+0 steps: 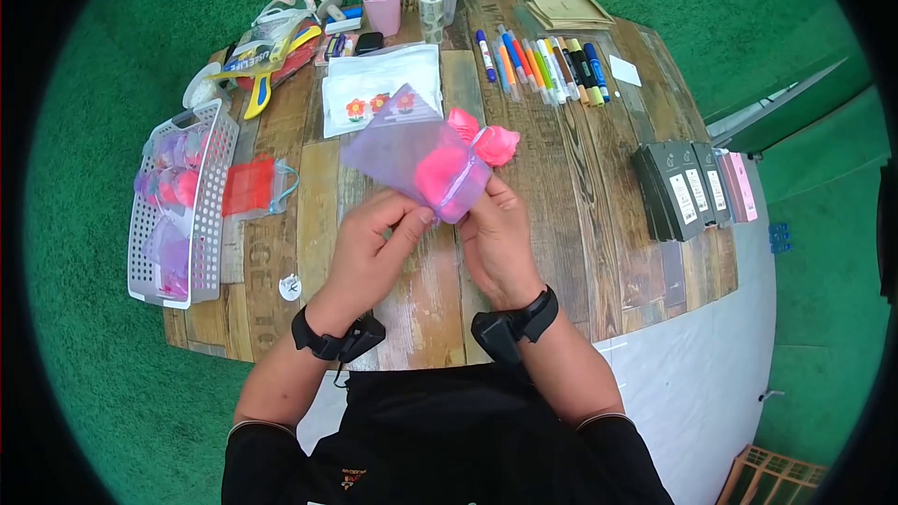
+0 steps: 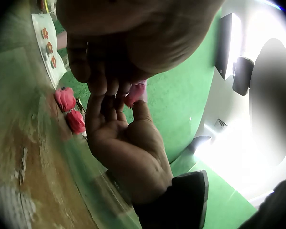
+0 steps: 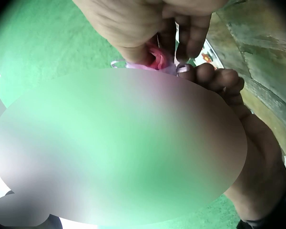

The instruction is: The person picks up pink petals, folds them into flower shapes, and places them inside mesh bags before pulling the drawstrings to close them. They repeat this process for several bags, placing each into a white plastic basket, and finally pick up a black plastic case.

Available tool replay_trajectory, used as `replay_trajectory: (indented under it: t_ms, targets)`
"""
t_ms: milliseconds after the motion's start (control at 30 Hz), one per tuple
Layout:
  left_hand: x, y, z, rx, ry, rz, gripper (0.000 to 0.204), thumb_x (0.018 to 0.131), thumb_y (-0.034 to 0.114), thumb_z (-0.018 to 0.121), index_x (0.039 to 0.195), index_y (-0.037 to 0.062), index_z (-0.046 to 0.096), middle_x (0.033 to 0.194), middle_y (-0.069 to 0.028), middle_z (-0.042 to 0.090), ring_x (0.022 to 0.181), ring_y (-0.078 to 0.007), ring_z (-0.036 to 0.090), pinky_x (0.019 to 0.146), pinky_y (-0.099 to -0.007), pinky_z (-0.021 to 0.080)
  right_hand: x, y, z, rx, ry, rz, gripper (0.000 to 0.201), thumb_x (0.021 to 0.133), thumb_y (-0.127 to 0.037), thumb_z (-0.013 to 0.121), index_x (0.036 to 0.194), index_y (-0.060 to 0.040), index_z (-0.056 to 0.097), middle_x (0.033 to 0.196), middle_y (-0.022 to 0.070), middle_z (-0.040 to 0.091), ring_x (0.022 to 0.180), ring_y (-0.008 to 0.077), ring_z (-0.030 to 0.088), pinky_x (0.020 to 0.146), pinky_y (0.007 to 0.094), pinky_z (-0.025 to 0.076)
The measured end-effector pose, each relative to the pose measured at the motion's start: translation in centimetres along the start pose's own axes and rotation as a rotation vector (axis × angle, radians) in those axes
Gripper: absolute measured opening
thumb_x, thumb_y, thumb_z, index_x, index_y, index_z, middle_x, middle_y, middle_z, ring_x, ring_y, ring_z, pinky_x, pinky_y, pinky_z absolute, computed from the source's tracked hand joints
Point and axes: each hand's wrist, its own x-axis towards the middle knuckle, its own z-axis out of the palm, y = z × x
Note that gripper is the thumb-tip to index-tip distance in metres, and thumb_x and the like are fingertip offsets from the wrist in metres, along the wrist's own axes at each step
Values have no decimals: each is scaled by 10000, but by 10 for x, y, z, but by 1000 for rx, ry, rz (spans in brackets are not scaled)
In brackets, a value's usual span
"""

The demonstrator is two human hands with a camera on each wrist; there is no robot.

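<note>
A sheer purple bag (image 1: pixel 388 151) with a pink flower inside is held above the table. The left hand (image 1: pixel 377 241) pinches its edge near the drawstring between thumb and fingers. On the other side the right hand (image 1: pixel 499 236) grips the bag, its thumb by the opening. Two pink flowers (image 1: pixel 496 145) lie on the table just beyond the bag; they also show in the left wrist view (image 2: pixel 65 99). In the right wrist view pink petals (image 3: pixel 158 58) show between the hands, with the purple drawstring (image 3: pixel 118 63) beside them.
A white basket (image 1: pixel 208 215) of wrapped pink and purple items stands at the left, beside a red pouch (image 1: pixel 248 189). White flower-print bags (image 1: pixel 337 84), a row of markers (image 1: pixel 547 67) and a pink cup (image 1: pixel 382 9) lie farther back. Black boxes (image 1: pixel 666 192) stand at the right.
</note>
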Motion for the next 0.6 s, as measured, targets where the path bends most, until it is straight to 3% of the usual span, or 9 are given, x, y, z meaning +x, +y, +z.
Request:
replay_trajectory:
  t_ms: [167,233,333,433,533,600]
  targets:
    - [-6,0,15,-50,-65,-54,173,1059,136,682,1017,-16,754,799,-71,684,732,-147,618,690,-315,487,-1,1,-3,143,-89,29,247,1074,-111,675,1281,13,728,1176,67,773,1032,105,720,900,284,572]
    - [-10,2,27,-150,-42,-122,179,1060,139,679,1012,-14,758,767,-69,675,710,-124,606,670,-313,483,1,4,-6,111,-79,46,249,1072,-110,674,1286,6,728,1158,60,778,1005,107,724,880,276,573]
    - [-12,1,34,-156,-35,-89,199,1067,151,669,1007,-21,750,751,-81,659,701,-88,597,651,-303,482,1,3,-8,50,-64,83,235,1064,-103,679,1267,-3,742,1111,44,783,939,99,724,830,259,570]
    - [-9,16,16,-23,-248,-193,163,1042,143,702,991,-2,757,757,-85,648,667,-128,625,660,-315,510,3,-2,-7,-81,-56,-2,199,1045,-100,704,1208,-5,766,1038,22,783,867,85,711,759,253,560]
    - [-16,61,-11,160,-406,31,108,960,123,777,1035,45,767,873,-96,677,763,-241,674,738,-373,546,4,-10,-14,-385,-82,-115,163,1014,-105,746,1134,-2,785,988,7,782,837,74,703,718,266,555]
    - [-8,74,-24,358,-180,288,203,883,91,822,1070,41,762,998,-106,711,894,-315,674,806,-404,537,3,-10,-17,-552,-126,-169,157,989,-107,772,1103,0,788,966,16,789,824,87,710,715,284,559]
